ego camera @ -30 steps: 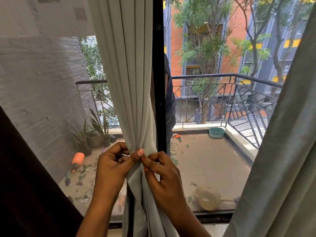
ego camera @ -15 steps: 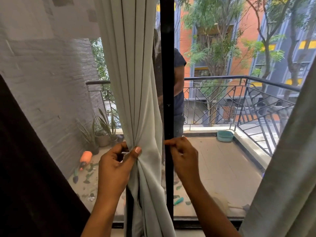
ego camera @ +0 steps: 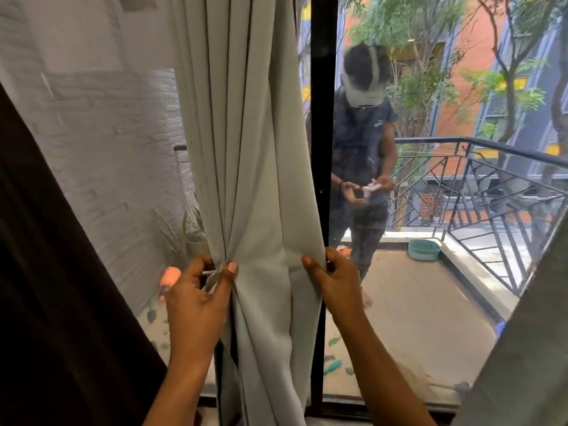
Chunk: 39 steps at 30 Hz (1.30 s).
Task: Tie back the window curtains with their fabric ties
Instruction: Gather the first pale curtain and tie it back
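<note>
A pale grey curtain [ego camera: 252, 149] hangs in folds in front of the window, just left of the black window frame [ego camera: 322, 118]. My left hand [ego camera: 199, 290] pinches the gathered left folds at waist height, thumb on the front, and a thin pale strip shows between its fingers. My right hand [ego camera: 332, 278] grips the curtain's right edge beside the frame. The cloth is spread flat between the two hands. A second grey curtain [ego camera: 528, 348] hangs at the far right.
A dark curtain [ego camera: 55, 287] fills the lower left. The glass shows a reflected person wearing a headset [ego camera: 362, 149]. Outside lie a balcony with a metal railing [ego camera: 479, 186], potted plants [ego camera: 190, 235], a teal basin [ego camera: 423, 249] and an orange object [ego camera: 169, 277].
My right hand moved right, away from the left hand, pulling the curtain's edge out to the frame. The view has tilted up and the reflected person has come into sight.
</note>
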Available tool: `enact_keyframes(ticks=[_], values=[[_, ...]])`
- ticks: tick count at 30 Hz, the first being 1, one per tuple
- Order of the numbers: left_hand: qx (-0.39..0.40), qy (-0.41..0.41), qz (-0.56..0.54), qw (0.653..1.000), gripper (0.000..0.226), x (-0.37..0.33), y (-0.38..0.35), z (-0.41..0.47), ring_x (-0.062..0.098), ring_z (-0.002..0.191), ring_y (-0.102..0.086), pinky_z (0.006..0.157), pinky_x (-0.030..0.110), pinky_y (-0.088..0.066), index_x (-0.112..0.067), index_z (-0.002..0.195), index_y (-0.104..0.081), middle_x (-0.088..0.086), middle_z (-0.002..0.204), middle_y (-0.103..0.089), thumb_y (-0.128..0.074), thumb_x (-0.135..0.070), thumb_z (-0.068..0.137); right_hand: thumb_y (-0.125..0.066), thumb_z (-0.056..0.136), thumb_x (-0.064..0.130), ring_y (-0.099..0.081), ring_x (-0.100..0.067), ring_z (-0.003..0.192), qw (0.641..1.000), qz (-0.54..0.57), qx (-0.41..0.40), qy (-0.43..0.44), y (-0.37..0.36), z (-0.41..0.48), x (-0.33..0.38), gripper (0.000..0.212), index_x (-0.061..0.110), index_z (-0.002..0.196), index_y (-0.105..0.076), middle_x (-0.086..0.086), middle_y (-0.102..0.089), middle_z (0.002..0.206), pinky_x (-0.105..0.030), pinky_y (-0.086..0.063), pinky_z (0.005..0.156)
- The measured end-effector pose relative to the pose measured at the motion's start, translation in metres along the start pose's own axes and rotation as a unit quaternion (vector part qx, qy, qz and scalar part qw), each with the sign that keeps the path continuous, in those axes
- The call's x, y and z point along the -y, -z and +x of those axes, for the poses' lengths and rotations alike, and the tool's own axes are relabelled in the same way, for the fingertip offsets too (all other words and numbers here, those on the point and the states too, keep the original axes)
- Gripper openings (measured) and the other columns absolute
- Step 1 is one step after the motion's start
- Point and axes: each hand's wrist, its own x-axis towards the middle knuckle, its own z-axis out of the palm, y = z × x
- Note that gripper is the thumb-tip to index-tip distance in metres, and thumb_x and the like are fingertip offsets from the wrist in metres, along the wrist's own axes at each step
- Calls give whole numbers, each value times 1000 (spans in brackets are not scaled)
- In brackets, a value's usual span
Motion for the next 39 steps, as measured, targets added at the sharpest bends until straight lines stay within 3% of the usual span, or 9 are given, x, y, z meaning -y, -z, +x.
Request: enact_keyframes(ticks=[4, 7, 11, 16, 22, 27, 31, 35, 39], values=[[-22, -15, 18, 999, 5, -2, -3, -8, 8, 81, -66, 75, 35, -56, -28, 89, -65, -9, 83, -68, -69, -29, 86, -66, 87, 29, -59, -5, 73, 987, -59, -124, 82, -4, -46, 24, 11, 29, 80, -58, 9, -62, 76, -18, -49, 61], [-31, -27, 26, 999, 8, -10, -7, -22, 6, 79, -65, 72, 31, -55, -32, 84, -63, -12, 80, -67, -71, -31, 84, -57, 90, 36, -58, -2, 79, 980, -57, -134, 136, -5, -73, 40, 1, 35, 89, -56, 16, -60, 82, -14, -47, 65], [-21, -33, 14, 999, 15, -22, -13, -40, 3, 79, -65, 70, 19, -54, -34, 86, -62, -17, 83, -67, -73, -42, 79, -57, 89, 33, -55, -3, 71, 955, -146, -138, 216, -11, -88, 44, 10, 24, 92, -57, 10, -60, 80, -13, -45, 64], [-4, -35, -12, 999, 19, -38, -22, -54, 0, 77, -64, 63, 7, -48, -32, 80, -62, -22, 81, -66, -77, -21, 75, -56, 86, 24, -37, 5, 64, 926, -229, -129, 270, -10, -83, 50, 6, 20, 84, -52, 6, -54, 72, 3, -28, 65], [5, -47, 33, 998, 20, -40, -25, -42, -10, 75, -59, 59, 3, -43, -30, 77, -60, -27, 76, -64, -76, -19, 77, -57, 85, 27, -53, -3, 63, 959, -123, -98, 237, -3, -87, 53, 7, 21, 81, -57, 8, -58, 71, -9, -44, 56], [-29, -66, 79, 994, 33, -33, -14, -30, -8, 79, -60, 65, 13, -49, -45, 81, -53, -20, 76, -62, -76, -22, 78, -57, 86, 31, -54, 0, 66, 963, -85, -136, 219, 1, -102, 55, 8, 25, 81, -56, 13, -57, 72, -9, -46, 58], [-24, -69, 63, 995, 19, -42, -19, -43, -12, 75, -58, 60, 3, -43, -29, 78, -60, -27, 72, -62, -76, -19, 77, -56, 89, 27, -57, -5, 72, 967, -111, -93, 207, -8, -104, 64, 5, 30, 87, -54, 12, -56, 82, -26, -51, 58], [18, -66, 19, 997, 10, -48, -19, -49, -8, 75, -61, 58, 6, -46, -21, 80, -67, -35, 81, -61, -76, -21, 77, -61, 88, 20, -59, -3, 74, 978, -65, -72, 185, -6, -100, 69, 7, 26, 86, -60, 11, -58, 81, -16, -49, 60], [32, -58, 19, 998, 9, -43, -12, -40, 2, 71, -65, 62, 23, -54, -20, 81, -68, -19, 76, -67, -75, -25, 78, -63, 86, 26, -63, -7, 80, 985, 16, -56, 165, -5, -107, 72, 2, 24, 85, -64, 13, -61, 83, -13, -49, 64]])
